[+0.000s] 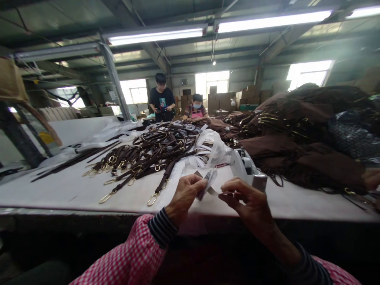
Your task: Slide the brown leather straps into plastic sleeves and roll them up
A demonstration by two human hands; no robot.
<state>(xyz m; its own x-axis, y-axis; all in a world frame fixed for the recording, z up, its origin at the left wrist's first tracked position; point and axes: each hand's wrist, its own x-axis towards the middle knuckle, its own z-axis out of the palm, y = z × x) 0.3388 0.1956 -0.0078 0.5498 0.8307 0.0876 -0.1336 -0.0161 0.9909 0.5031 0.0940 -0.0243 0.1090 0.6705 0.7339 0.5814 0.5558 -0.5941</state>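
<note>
Over the table's front edge, my left hand (186, 194) is closed on a small clear plastic packet (210, 178) between thumb and fingers. What lies inside the packet is too blurred to name. My right hand (247, 201) pinches the end of a thin pale strip (212, 191), which runs across to the packet. Whether strip and packet are one piece I cannot tell. Behind the right hand stands a white box (240, 165) with small items in it, and a brownish-grey card (259, 183) shows beside its knuckles.
Dark brown straps with gold clasps (154, 152) are heaped left of centre on the white table (77, 198). A clear plastic bag (212, 144) lies behind my hands. Brown fabric bags (297, 158) pile up at right. Two people (162, 97) are across the table; another hand (371, 179) shows far right.
</note>
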